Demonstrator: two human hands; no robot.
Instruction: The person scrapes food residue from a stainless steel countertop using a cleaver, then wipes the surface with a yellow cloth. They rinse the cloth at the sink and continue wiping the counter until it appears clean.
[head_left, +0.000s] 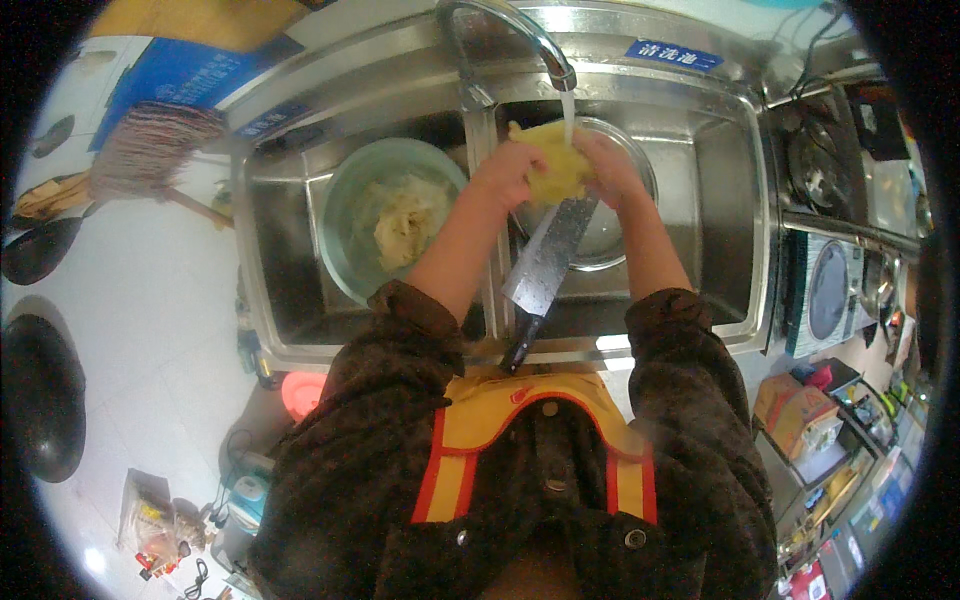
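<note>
My left hand (508, 174) and my right hand (613, 171) grip opposite sides of a soft, crumpled yellow item (556, 174), possibly a cloth; its exact kind is unclear. Water from the curved metal faucet (564, 73) runs down onto it. Beneath, a round stainless steel bowl (649, 169) stands in the right sink basin, partly hidden by my hands. A wet cleaver (551, 251) slants below my hands, its black handle toward the sink's front edge and its far blade end near the yellow item.
In the left basin (289, 315), a pale green bowl (335, 232) holds a pale, soft mass in liquid. A mop (154, 154) leans left of the sink. A kitchen scale (825, 289) sits at right, above shelves (821, 457) of goods. A pink container (302, 395) is at lower left.
</note>
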